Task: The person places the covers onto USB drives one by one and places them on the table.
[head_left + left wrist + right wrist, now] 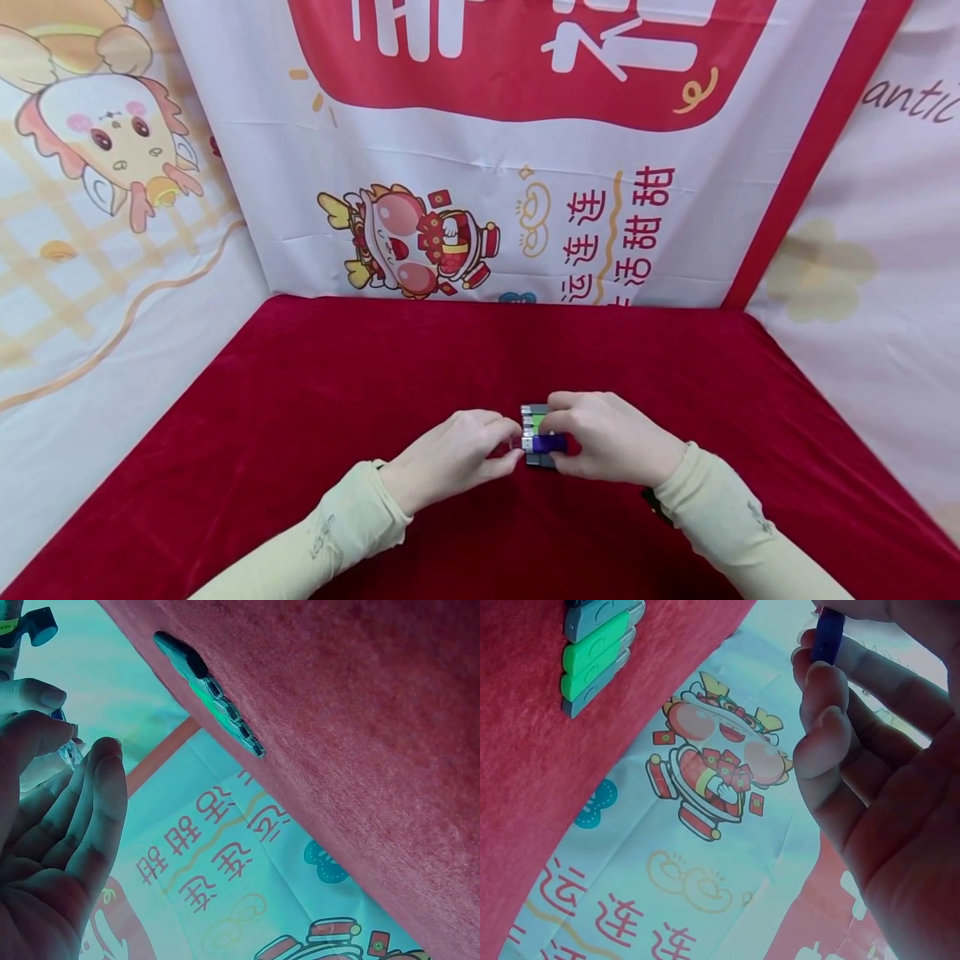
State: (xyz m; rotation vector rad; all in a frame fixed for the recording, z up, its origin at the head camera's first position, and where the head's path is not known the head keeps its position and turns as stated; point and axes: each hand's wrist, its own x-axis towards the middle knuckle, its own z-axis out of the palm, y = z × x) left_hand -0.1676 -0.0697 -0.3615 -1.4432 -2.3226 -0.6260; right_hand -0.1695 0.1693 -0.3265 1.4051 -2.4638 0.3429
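In the head view my right hand (611,437) pinches a blue-purple USB flash drive (551,443) by its body, its silvery plug (527,445) pointing left. My left hand (457,454) pinches a small clear cap (516,442) at that plug's end; whether the two touch, I cannot tell. The left wrist view shows this clear cap (70,754) between thumb and fingers. Beneath the hands, a row of grey and green flash drives (538,422) lies side by side. The right wrist view shows two green drives (596,656) between grey ones, and the held blue drive (827,637).
A red velvety cloth (337,367) covers the table. Behind it hangs a printed white and red banner (465,150), with patterned white sheets at the left (112,275) and right (847,275). A small dark object (656,504) shows beside the right sleeve.
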